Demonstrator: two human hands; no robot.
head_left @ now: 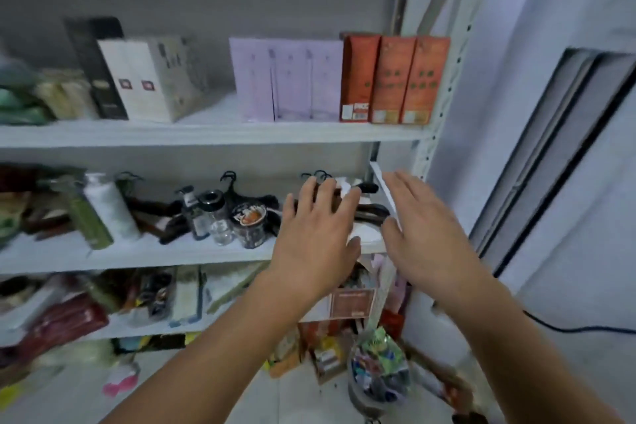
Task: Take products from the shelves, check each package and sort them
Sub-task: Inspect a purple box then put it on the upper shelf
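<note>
Reaching toward the right end of the middle shelf (155, 253), we hold both grips out with the fingers straight and spread apart, clamped on nothing. Our left grip (316, 234) hovers in front of a tangle of black hangers (370, 212). Our right grip (425, 227) hangs just beside the shelf's upright post (447, 86). Between the two grips a white package (366, 236) lies flat on the middle shelf, partly hidden by our left thumb. A thin white card (383, 189) stands tilted along the thumb side of the right grip; we cannot tell whether it touches the skin.

Left of the hangers on the same shelf stand a dark-filled jar (251, 224), a clear bottle (220, 217), a white bottle (110, 206) and a green bottle (87, 217), both of these leaning.

On the shelf above, upright in a row, we see lavender boxes (289, 79) touching orange boxes (395, 79), with white boxes (148, 79) and a black box (96, 65) further left.

Down on the floor near the post sits a clear bag of coloured packets (378, 368).
</note>
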